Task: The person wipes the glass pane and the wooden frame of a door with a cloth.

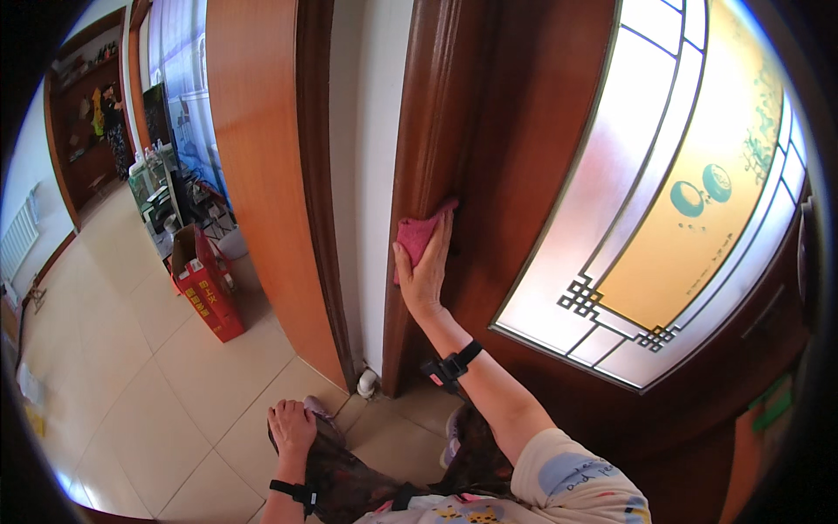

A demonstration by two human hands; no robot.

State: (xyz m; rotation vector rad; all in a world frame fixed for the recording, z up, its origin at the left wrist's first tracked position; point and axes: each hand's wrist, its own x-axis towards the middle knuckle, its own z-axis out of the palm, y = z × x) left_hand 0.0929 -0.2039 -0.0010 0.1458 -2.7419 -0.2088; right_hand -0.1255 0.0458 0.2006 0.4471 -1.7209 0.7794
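A pink cloth [419,237] is wrapped over the moulded edge of a dark brown wooden door frame [429,131], held there by my right hand [425,272]. The thumb lies on the near side of the cloth, and the fingers reach along its far side. My left hand [292,424] rests on my knee in dark patterned trousers [347,475], with nothing in it that I can see. Right of the frame is a dark wooden door [524,131] with a frosted, decorated glass panel [681,216].
An orange-brown wooden panel [262,164] stands left of a narrow white wall [373,164]. A white pipe fitting [367,384] sits at the wall's foot. On the tiled floor [190,386] stands a red carton [208,298] beside a cluttered table [157,196]. Another person [114,131] is far back.
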